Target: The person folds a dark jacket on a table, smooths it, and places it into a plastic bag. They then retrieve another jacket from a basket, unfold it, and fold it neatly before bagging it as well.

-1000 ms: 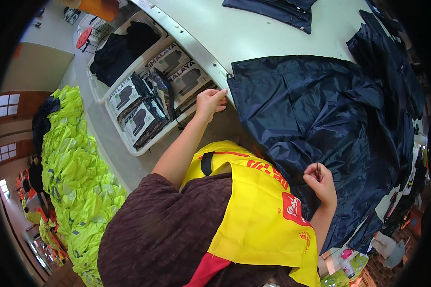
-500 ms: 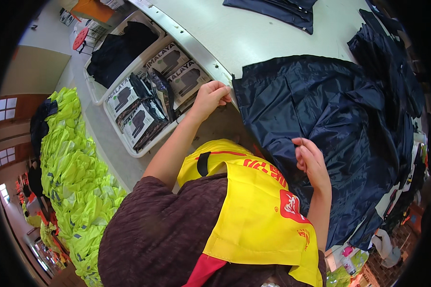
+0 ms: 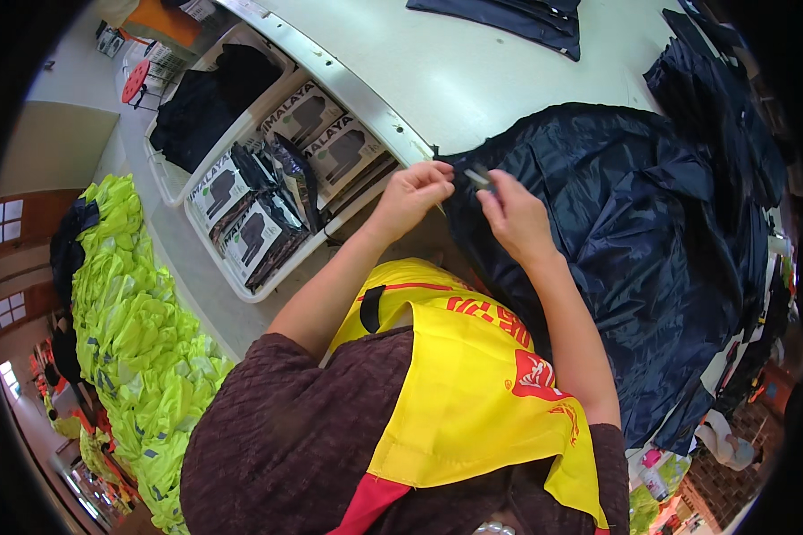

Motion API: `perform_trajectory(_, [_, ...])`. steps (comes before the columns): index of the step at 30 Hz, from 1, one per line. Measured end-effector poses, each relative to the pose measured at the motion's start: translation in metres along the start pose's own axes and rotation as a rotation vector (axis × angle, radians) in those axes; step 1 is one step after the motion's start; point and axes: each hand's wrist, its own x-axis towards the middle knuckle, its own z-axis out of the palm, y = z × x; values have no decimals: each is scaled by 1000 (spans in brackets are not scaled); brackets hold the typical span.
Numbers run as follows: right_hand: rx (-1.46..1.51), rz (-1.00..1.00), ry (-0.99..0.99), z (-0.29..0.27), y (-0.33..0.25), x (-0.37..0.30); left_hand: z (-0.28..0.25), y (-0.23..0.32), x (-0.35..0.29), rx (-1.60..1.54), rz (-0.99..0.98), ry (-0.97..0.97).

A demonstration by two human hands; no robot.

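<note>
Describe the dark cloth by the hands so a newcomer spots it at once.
Find the pale table at the top of the view. Over its near edge spreads a dark blue cloth, its left corner by the left hand. Unlike the folded stack farther back and the bunched pile at right, it lies opened wide.

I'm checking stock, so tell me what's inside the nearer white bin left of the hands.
The white bin holds white printed packages and, between them, dark shiny packaging. Whatever lies beneath the visible layer is covered.
</note>
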Motion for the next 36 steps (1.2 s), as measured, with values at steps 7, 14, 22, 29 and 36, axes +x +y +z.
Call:
perform_trajectory(7, [137,377,135,-23,-15,22,31,15,-22,221,89,-74])
perform_trajectory(14, [442,382,-154,-14,11,7,28,25,-21,289,37,-113])
perform_trajectory(22, [36,317,-101,-1,-15,10,33,22,-21,298,85,-127])
perform_trajectory(29, [491,317,30,8,1,-7,33,25,-27,343,119,-99])
perform_trajectory(36, [731,476,40,-2,-2,-21,38,22,-16,549,374,212])
